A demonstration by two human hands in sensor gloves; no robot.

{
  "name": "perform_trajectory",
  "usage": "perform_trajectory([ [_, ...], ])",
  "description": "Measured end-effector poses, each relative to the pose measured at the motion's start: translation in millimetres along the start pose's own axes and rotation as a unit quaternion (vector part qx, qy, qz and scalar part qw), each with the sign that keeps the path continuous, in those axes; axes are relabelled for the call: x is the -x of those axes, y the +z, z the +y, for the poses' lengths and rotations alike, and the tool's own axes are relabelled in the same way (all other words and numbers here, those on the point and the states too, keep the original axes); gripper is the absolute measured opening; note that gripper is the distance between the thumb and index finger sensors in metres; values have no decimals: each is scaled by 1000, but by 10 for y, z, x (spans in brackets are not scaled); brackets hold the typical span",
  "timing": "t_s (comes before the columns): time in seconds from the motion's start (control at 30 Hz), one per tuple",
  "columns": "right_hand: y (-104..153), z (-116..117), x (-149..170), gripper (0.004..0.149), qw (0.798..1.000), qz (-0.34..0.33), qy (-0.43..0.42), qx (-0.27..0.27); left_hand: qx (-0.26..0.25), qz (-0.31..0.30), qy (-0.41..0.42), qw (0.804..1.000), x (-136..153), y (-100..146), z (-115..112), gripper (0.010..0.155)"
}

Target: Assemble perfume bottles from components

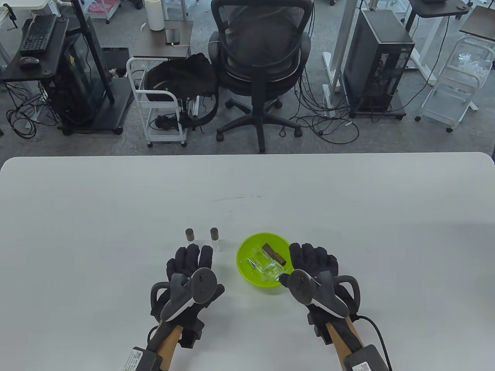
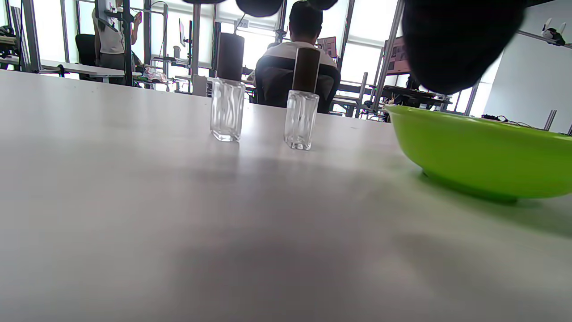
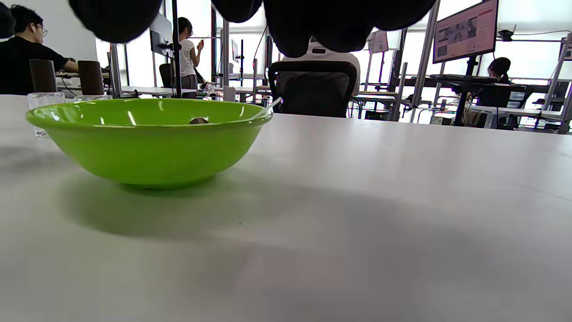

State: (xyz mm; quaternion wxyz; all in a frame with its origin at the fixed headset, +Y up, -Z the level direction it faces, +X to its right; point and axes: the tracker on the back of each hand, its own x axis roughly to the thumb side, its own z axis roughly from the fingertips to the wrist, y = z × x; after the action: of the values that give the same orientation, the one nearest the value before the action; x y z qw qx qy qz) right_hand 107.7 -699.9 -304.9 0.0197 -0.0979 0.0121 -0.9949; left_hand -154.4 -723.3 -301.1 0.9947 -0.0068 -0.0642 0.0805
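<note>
Lime-green bowl [image 1: 247, 276] on pale grey worktop [image 1: 116, 216]. Clear glass bottles [image 2: 227, 109], dark brown caps [image 2: 230, 56]. Black gloves.

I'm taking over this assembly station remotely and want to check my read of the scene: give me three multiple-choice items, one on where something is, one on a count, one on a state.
1. Where is the green bowl?
A. Between the two hands
B. Left of the left hand
C. At the table's far edge

2. How many capped bottles stand upright on the table outside the bowl?
A. None
B. Two
C. Four

3. What are the hands doing?
A. Both grip bottles
B. The left hand pinches a cap
C. Both lie open, holding nothing

Answers:
1. A: the bowl sits between the left hand and the right hand in the table view.
2. B: the left capped bottle and the right capped bottle stand side by side.
3. C: the fingers are extended and nothing shows in either hand.
</note>
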Motion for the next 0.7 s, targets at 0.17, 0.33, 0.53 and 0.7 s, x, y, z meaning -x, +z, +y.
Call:
perform_trajectory([
  [0.17,-333,28,-387,73,997,1,63,-52,1,3,13,1000,42,0,-9,101],
  [0.33,-541,152,-569,72,988,20,108,-105,6,5,12,1000,45,-3,-15,101],
  [0.53,-583,211,-643,73,982,36,147,-115,4,5,16,1000,52,6,2,100],
  [0.7,-554,188,-621,76,981,40,152,-116,5,6,16,1000,55,6,-2,100],
])
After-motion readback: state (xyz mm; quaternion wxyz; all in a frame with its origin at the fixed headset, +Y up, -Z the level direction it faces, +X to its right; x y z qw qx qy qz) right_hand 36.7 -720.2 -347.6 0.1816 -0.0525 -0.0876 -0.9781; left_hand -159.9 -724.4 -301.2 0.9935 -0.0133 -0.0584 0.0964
